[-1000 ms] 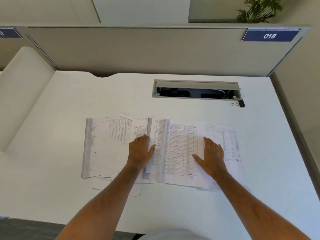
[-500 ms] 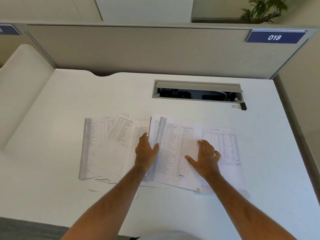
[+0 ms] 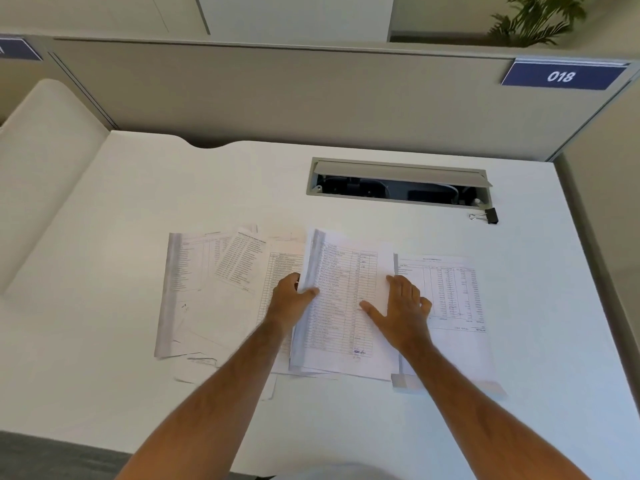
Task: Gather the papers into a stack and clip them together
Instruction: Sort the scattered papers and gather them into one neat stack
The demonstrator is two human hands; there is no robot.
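Note:
Printed sheets lie spread across the white desk. A small pile of sheets point(image 3: 341, 271) sits in the middle, its left edge lifted. My left hand point(image 3: 289, 303) grips that left edge, thumb on top and fingers underneath. My right hand point(image 3: 403, 308) lies flat on the pile's right side, fingers spread. More loose sheets point(image 3: 207, 285) fan out to the left. One single sheet point(image 3: 450, 289) lies to the right, partly under my right hand. A black binder clip point(image 3: 486, 215) rests at the far right, well beyond both hands.
An open cable hatch point(image 3: 398, 183) is set into the desk point(image 3: 104, 358) behind the papers, with the clip at its right end. A beige partition point(image 3: 277, 95) with a blue "018" sign closes the back. A side panel rises along the right edge.
Both hands slid the middle sheets leftward, uncovering more of the right sheet. My left hand went from lying flat on the papers to gripping the pile's raised left edge.

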